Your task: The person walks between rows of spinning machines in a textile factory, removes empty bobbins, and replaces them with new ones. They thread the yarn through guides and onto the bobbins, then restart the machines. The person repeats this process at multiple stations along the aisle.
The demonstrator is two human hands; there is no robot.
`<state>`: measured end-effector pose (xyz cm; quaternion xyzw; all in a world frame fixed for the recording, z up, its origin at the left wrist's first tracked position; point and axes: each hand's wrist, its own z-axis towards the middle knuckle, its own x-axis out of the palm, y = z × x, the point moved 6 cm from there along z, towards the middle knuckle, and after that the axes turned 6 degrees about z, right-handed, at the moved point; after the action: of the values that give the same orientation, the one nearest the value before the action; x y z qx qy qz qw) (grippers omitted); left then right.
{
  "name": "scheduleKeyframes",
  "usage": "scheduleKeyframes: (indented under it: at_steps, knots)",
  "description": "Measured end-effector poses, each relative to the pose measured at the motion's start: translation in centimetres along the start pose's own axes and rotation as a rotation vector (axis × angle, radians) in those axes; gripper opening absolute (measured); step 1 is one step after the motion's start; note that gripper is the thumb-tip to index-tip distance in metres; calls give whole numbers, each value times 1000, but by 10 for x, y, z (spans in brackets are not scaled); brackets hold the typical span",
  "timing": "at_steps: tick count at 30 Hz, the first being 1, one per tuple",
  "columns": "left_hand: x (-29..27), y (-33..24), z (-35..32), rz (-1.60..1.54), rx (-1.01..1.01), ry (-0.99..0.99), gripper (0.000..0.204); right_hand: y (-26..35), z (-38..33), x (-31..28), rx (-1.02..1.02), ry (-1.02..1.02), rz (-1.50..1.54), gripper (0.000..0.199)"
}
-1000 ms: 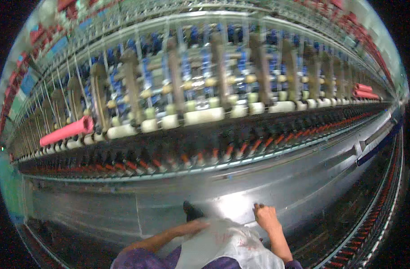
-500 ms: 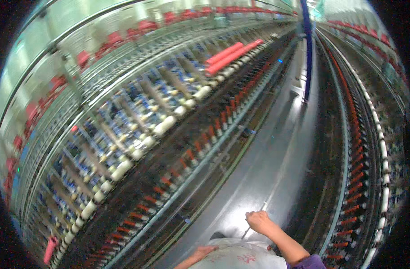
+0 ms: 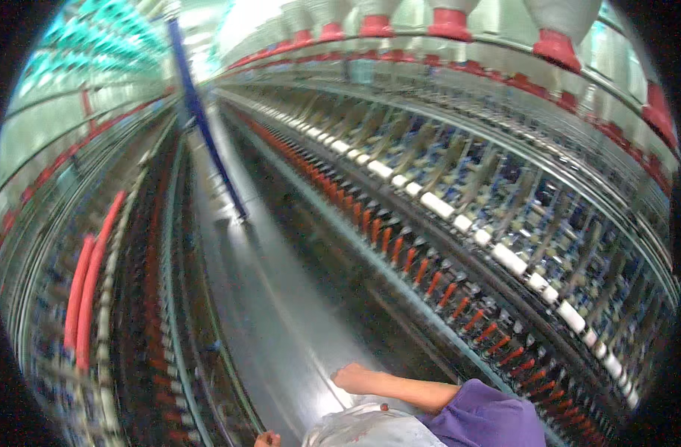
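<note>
My right hand (image 3: 349, 378) is closed in a fist over the aisle floor, in front of my pale apron (image 3: 374, 426). Whatever its fingers grip, if anything, is hidden. A purple sleeve (image 3: 497, 413) covers the upper part of that arm. Only a bit of my left hand (image 3: 267, 439) shows at the lower edge, left of the apron, and its fingers are too cut off and blurred to read. Neither hand touches the machines. Nearest on the right is a row of orange-red bobbins (image 3: 422, 287) along a spinning frame.
A grey aisle floor (image 3: 269, 313) runs ahead between two long spinning frames. A dark blue pole (image 3: 206, 127) stands in the aisle. Two long red rollers (image 3: 94, 279) lie on the left frame. White rollers (image 3: 510, 258) line the right one, beneath large cones with red bases (image 3: 555, 48).
My view has swung right, so the pole and red rollers now appear farther left. The right frame fills more of the picture. My left hand has dropped almost out of view.
</note>
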<state>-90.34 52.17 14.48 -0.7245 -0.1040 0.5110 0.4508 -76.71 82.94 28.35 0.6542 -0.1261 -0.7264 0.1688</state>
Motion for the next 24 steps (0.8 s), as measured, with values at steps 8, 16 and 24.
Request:
scheduleKeyframes:
  at_steps: [8,16,24]
  knots:
    - [64,-219,286,59,387,431,40,-114,0,-58,466,-150,-157,9]
    - [169,-132,402,-258,34,659,24,-232,87,-73,608,-45,-39,9]
    - [75,-76,515,-568,-365,179,20,-316,313,-70,274,174,56,14]
